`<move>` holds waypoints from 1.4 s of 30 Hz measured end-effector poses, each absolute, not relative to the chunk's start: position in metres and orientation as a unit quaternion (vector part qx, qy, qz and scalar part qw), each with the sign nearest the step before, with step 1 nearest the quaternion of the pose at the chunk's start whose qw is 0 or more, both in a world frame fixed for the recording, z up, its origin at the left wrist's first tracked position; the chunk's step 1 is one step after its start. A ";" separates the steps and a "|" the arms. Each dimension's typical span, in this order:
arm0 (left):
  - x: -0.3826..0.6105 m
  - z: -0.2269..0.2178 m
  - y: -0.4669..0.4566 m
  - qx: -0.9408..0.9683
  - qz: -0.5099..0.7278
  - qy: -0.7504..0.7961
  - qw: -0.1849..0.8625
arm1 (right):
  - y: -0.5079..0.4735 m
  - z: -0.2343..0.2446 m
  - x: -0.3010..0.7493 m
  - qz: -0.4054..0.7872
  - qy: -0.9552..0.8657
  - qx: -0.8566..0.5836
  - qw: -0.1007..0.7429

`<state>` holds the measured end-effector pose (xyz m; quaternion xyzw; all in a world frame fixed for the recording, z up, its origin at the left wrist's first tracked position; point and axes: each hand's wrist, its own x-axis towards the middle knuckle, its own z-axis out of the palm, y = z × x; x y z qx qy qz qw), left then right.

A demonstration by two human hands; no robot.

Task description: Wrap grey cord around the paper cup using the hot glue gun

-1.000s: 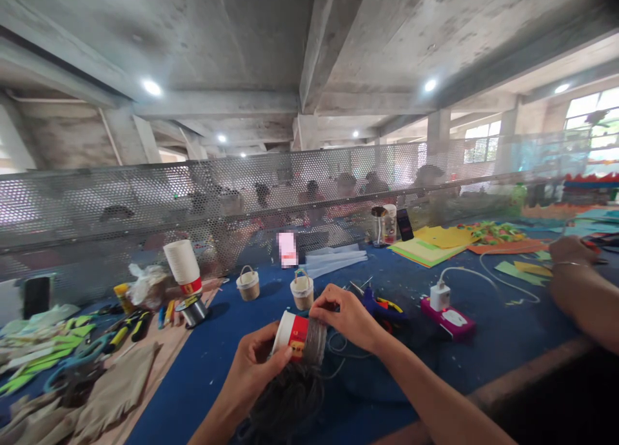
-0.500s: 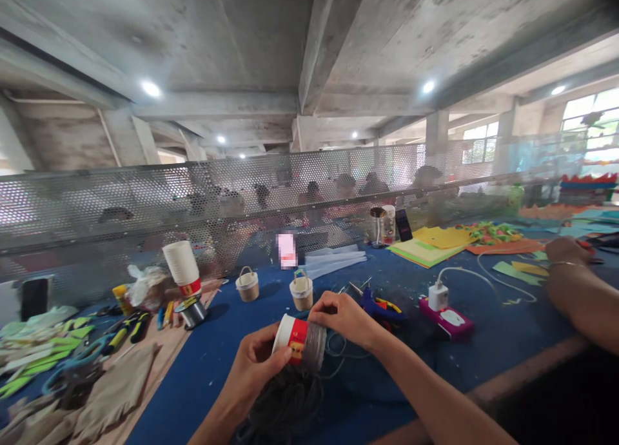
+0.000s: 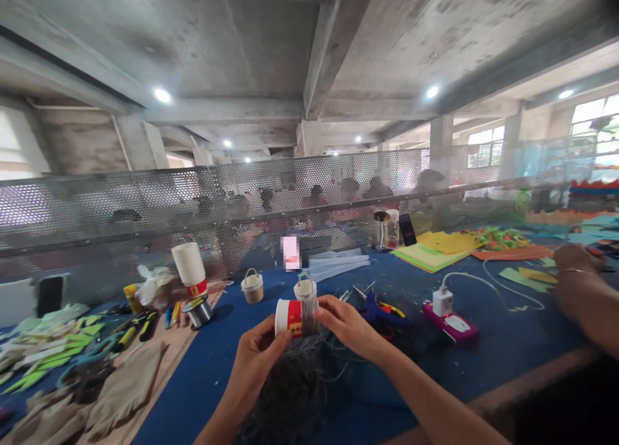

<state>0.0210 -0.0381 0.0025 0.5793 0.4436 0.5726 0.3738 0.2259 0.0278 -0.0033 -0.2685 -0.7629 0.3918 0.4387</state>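
Hands: left hand (image 3: 256, 358) is closed round paper cup (image 3: 289, 317), right hand (image 3: 345, 324) is pinched at its wound end, both held above blue table (image 3: 483, 361).
Cord heap: grey cord (image 3: 290, 393) is piled loose on that table, under the cup.
Done: base half is judged wrapped.
Left: rim half is seen bare.

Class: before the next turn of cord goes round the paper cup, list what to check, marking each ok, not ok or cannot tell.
1. Left hand grips the paper cup by its rim end: ok.
2. Right hand holds the wrapped end: ok.
3. Grey cord pile below is tangle-free: cannot tell.
4. Wraps lie tight and even: cannot tell.
5. Blue tool lies clear of the fingers: ok.
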 end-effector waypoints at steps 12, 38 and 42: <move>0.021 -0.001 -0.034 0.485 0.622 0.378 0.484 | 0.015 0.000 0.222 0.354 -0.779 -0.241 0.458; 0.021 0.003 -0.035 0.463 0.578 0.357 0.570 | 0.042 -0.011 0.224 0.443 -0.719 -0.236 0.481; 0.021 0.004 -0.035 0.444 0.583 0.353 0.581 | 0.038 -0.011 0.221 0.523 -0.714 -0.194 0.422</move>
